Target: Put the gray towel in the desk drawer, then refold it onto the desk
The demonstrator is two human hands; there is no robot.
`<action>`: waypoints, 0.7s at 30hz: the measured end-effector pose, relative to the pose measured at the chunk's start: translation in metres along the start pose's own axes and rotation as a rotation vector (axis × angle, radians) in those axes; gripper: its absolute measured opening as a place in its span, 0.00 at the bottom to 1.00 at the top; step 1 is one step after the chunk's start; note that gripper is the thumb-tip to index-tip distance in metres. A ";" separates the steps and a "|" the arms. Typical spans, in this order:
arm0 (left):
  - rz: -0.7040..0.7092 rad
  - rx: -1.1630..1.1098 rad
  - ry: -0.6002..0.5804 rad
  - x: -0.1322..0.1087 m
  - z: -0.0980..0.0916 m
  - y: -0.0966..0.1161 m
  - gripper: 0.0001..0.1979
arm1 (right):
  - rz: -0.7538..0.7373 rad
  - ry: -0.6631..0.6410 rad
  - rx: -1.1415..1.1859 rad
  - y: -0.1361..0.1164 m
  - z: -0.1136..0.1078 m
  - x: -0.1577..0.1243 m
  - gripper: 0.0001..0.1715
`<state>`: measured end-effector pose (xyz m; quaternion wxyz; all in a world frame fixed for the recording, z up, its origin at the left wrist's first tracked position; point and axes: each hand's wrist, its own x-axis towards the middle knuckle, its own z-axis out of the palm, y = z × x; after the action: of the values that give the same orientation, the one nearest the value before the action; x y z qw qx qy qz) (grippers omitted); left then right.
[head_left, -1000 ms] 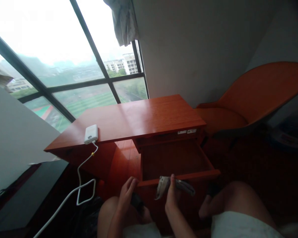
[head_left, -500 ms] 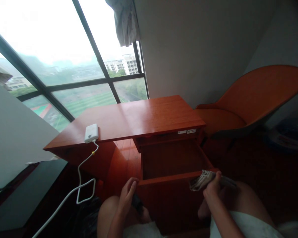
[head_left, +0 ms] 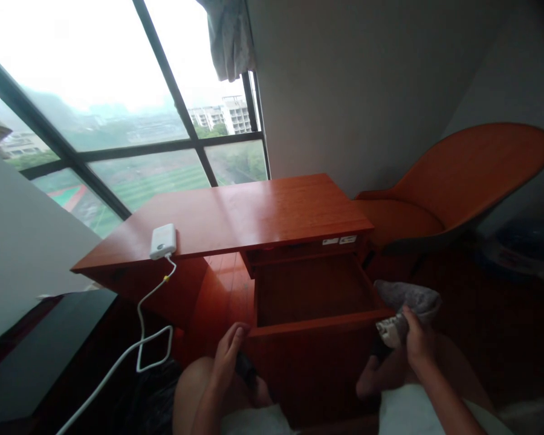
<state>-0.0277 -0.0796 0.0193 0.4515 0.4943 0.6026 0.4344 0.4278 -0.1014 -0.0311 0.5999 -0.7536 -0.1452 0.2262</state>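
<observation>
My right hand (head_left: 419, 344) is closed around a folded grey cloth (head_left: 408, 296), with a paler, patterned end hanging below the fingers. The cloth is just right of the drawer's front right corner, above my right knee. At the opposite corner, my left hand (head_left: 229, 350) has its fingers closed at the left end of the drawer front (head_left: 317, 368). The wooden drawer (head_left: 312, 290) is pulled out from under the reddish-brown desk (head_left: 254, 211), and its bare bottom shows.
A white power bank (head_left: 163, 240) lies on the desk's left edge, with a white cable (head_left: 140, 344) hanging from it. An orange chair (head_left: 471, 181) stands to the right of the desk. Behind is a large window (head_left: 131, 121). A dark bag (head_left: 152, 393) lies at lower left.
My right hand has moved right, away from the drawer front, and the cloth now spreads out more above the fingers. My left hand stays at the drawer's corner.
</observation>
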 end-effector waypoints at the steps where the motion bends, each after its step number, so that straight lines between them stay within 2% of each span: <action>1: -0.005 -0.009 0.006 0.000 0.000 0.001 0.21 | -0.064 -0.081 -0.104 -0.004 -0.006 -0.005 0.30; 2: -0.012 -0.023 0.015 0.000 0.001 0.002 0.22 | -0.187 -0.179 -0.223 -0.008 -0.010 -0.011 0.32; 5: -0.056 -0.085 0.020 0.003 0.001 -0.001 0.24 | -0.773 -0.487 -0.567 -0.014 -0.012 -0.033 0.34; 6: -0.079 -0.107 0.023 0.004 0.001 -0.003 0.25 | -0.932 -0.566 -0.663 -0.016 -0.009 -0.043 0.36; 7: -0.106 -0.130 0.038 0.006 0.001 -0.006 0.27 | -1.028 -0.619 -0.747 -0.017 -0.004 -0.054 0.39; 9: -0.160 -0.174 0.073 0.008 0.001 -0.012 0.30 | -1.061 -0.686 -0.834 -0.022 0.012 -0.082 0.43; 11: -0.199 -0.218 0.084 0.008 0.001 -0.015 0.33 | -1.036 -0.832 -0.860 -0.029 0.034 -0.118 0.46; 13: -0.229 -0.278 0.062 0.006 0.000 -0.015 0.35 | -0.976 -0.997 -0.821 -0.037 0.059 -0.158 0.50; 15: -0.254 -0.367 0.078 0.005 -0.003 -0.012 0.34 | -0.898 -1.128 -0.717 -0.044 0.086 -0.198 0.49; 18: -0.252 -0.514 0.199 0.006 -0.009 -0.010 0.30 | -0.901 -1.303 -0.569 -0.053 0.125 -0.246 0.46; 21: -0.208 -0.602 0.398 0.008 -0.018 -0.012 0.25 | -1.079 -1.365 -0.626 -0.051 0.161 -0.275 0.48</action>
<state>-0.0484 -0.0742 0.0104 0.4924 0.1812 0.5710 0.6314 0.1126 -0.0889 0.0358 0.1775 -0.4152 -0.8530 0.2617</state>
